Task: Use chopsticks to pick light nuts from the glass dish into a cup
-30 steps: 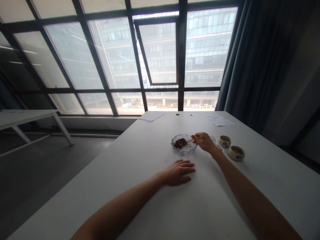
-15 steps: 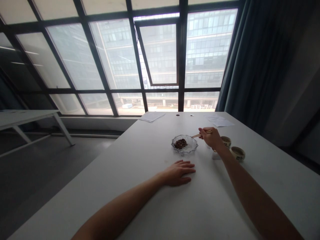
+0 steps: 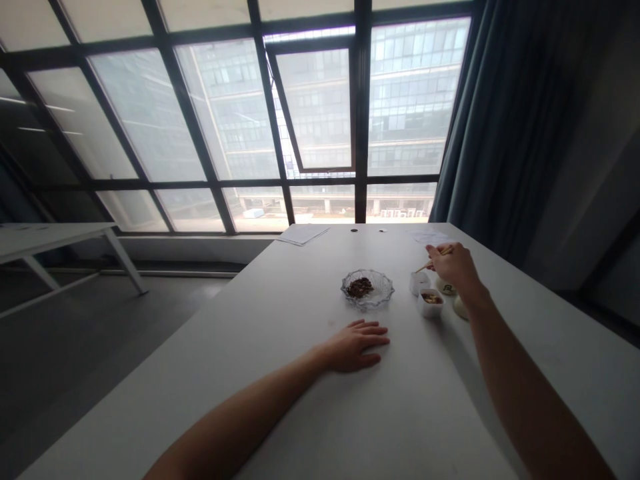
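My right hand [image 3: 454, 265] is closed around a pair of chopsticks [image 3: 424, 267], whose tips point down and left over a small clear container [image 3: 419, 283]. Just nearer to me is a white square tub [image 3: 431, 303] with brownish pieces in it. Two pale cups stand beside these; the far cup [image 3: 447, 287] bears a dark mark, and my wrist and forearm partly cover the near cup [image 3: 461, 307]. Flat on the table rests my left hand [image 3: 356, 345], fingers spread, holding nothing. Beyond it sits a scalloped glass dish [image 3: 384, 291] with a heap of dark brown bits [image 3: 360, 287] on its left side.
The white table [image 3: 300, 313] runs toward the windows. Papers [image 3: 303, 233] lie at its far left corner and more sheets [image 3: 429, 236] at the far right. A second table [image 3: 60, 233] stands to the left, and a dark curtain [image 3: 480, 133] hangs at the right.
My right hand has moved right with the chopsticks, from beside the glass dish to over the clear container. The white tub now shows. My left hand stays in place.
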Demonstrator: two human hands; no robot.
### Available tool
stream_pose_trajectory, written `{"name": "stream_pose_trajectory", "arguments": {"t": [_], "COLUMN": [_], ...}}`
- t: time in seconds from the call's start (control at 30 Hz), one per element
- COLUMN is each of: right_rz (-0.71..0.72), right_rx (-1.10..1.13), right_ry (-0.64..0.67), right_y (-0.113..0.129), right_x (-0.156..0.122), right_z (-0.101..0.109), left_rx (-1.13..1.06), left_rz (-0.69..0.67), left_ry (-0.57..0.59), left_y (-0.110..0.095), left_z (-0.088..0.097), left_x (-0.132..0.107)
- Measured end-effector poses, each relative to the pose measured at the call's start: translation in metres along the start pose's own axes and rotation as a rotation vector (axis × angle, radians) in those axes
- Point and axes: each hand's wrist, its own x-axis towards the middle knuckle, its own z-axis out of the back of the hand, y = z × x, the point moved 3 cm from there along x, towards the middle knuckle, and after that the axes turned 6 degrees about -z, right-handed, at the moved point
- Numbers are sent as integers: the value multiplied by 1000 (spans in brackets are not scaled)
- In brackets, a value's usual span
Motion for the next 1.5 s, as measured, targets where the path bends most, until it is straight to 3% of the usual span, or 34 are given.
{"name": "stream_pose_trajectory", "arguments": {"t": [0.13,0.4,0.6,0.73,0.87,1.1,1.5], "right_rz": [-37,39,92,48,13,-40,-160], "right_rx": [96,391,395,401,419,477,455], "right_ry": [16,355,422,436,393,299,378], "right_y": [10,26,16,4,-1,6,2], "right_x": [-6,-30,-43,-44,-41,-36,-33], "right_z": [-8,-65,-103,-118,-121,-107,-100], "left_rx": [-1,3,9,9,8,15,8], "left_rz": [3,-5,-14,-15,-17,-15,-6], "left_ry": [0,-4,-12,-12,-9,-14,-6], "left_y": [1,3,4,4,5,6,2], "left_z": [-1,-2,-3,-2,-1,-4,-1], "left_x": [0,-1,-3,-4,-5,-4,-2]}}
